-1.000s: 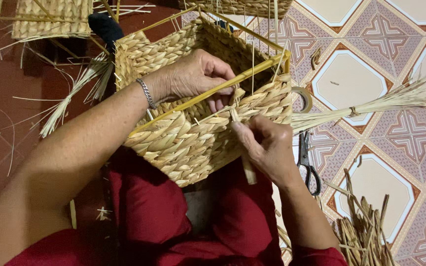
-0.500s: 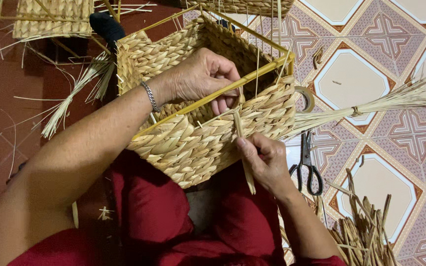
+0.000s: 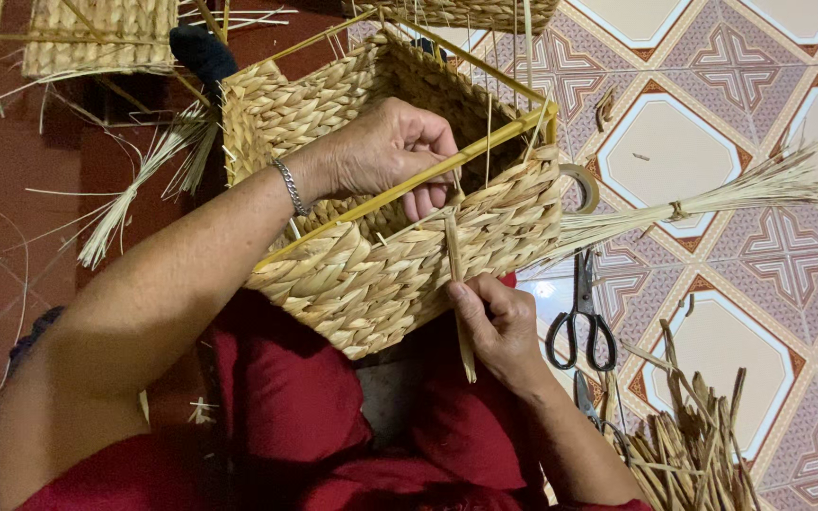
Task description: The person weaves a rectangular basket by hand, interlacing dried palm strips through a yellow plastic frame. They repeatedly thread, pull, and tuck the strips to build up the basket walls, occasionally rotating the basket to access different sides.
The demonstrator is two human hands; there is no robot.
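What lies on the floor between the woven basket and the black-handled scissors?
In the head view, a tape roll and a tied straw bundle lie between the basket and the scissors.

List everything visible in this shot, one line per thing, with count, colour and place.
woven basket: one, straw-tan with yellow frame, on the lap
straw strip: one, tan, against the basket's front wall
scissors: one pair, black handles, on the tiled floor
straw bundle: one, pale, right of the basket
cut stalks: a pile, tan, lower right
second basket: one, tan, upper left
bracelet: one, silver, left wrist
left hand: on the basket's rim
right hand: holding the strip
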